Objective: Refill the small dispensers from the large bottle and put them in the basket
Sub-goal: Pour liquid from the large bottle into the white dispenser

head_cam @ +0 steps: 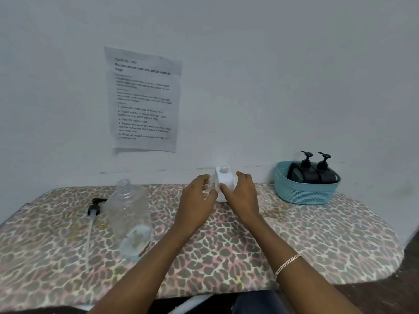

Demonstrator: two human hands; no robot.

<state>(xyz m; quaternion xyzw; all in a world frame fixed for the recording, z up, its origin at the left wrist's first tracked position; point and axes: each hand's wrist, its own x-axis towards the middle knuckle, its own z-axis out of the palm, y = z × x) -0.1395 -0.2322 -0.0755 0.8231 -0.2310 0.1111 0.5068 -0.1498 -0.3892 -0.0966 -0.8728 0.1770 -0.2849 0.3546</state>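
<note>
A small white square dispenser (223, 177) stands uncapped near the wall at the back middle of the table. My right hand (241, 196) wraps its right side. My left hand (197, 200) is at its left side, fingers curled; something white shows between them, and I cannot tell what. The large clear bottle (130, 220) stands open at the left, nearly empty. Its black pump with a long tube (91, 220) lies on the table beside it. Two black pump dispensers (314, 172) sit in the blue basket (303, 193) at the back right.
The table wears a leopard-print cover (317, 241) with rounded corners. A printed sheet (144, 100) is taped to the white wall behind. Dark floor shows past the table's right edge.
</note>
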